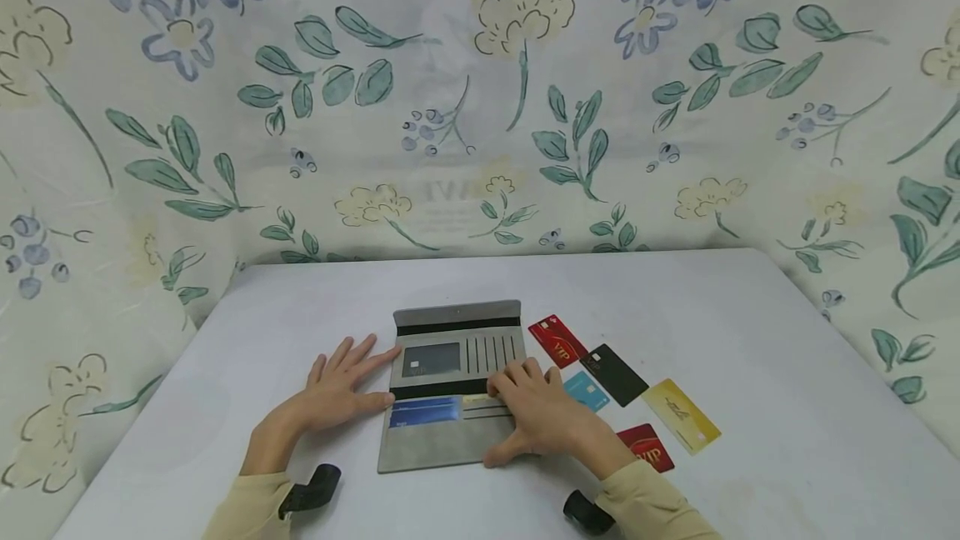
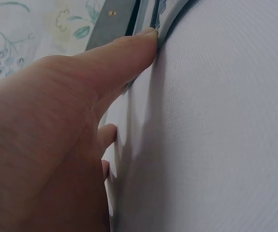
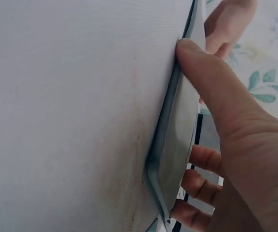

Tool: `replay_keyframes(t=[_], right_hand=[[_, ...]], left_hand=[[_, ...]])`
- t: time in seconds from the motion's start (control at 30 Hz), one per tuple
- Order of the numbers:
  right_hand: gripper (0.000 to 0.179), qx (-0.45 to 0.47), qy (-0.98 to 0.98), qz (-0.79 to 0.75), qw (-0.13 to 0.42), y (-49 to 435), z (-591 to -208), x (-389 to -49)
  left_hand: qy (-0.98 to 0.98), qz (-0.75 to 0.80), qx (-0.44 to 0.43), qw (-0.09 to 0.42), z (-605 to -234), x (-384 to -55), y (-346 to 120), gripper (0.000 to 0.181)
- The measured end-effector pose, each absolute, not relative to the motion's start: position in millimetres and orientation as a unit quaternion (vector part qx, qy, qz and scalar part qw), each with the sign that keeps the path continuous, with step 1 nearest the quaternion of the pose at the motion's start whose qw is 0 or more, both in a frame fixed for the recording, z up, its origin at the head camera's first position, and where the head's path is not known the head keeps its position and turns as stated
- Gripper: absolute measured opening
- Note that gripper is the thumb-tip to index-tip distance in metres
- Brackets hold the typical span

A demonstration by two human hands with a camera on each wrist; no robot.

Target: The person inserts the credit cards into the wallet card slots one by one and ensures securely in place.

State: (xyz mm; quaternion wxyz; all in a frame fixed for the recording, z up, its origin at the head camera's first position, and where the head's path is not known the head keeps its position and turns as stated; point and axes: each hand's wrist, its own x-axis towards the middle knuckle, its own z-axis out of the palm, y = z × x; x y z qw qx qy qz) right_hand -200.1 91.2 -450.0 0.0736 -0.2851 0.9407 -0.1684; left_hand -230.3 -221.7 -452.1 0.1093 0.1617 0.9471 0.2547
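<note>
"VIP" on the upper red card (image 1: pixel 558 342), "VIP" on the lower red card (image 1: pixel 649 446), other print too small

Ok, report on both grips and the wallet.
Left grip spread, touching left edge of open grey card wallet. Right grip curled over wallet's lower right. Loose cards close on the right, possibly in the way.

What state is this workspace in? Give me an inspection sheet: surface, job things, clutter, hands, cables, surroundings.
Surface: white tabletop, faint brownish marks in the right wrist view.
Job things: grey card wallet, opened out, blue card in its lower pocket; to its right, two red VIP cards, black card, light-blue card, gold card.
Clutter: nothing seen.
Hands: left hand spread, touching the wallet's left edge; right hand gripping its lower right part.
Cables: nothing seen.
Surroundings: floral-print sheet behind and beside the tabletop.
</note>
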Motion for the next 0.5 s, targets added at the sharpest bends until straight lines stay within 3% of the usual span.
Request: replay_keyframes(t=[0.33, 0.5], right_hand=[[0.08, -0.29, 0.942, -0.161, 0.045, 99.0, -445.7, -197.9], [0.077, -0.268, 0.948, -0.169, 0.029, 118.5, -437.9, -195.4]], left_hand=[[0.948, 0.253, 0.159, 0.114, -450.6, -230.0, -221.5, 0.074], [0.948, 0.25, 0.158, 0.114, -451.8, -230.6, -220.8, 0.074]])
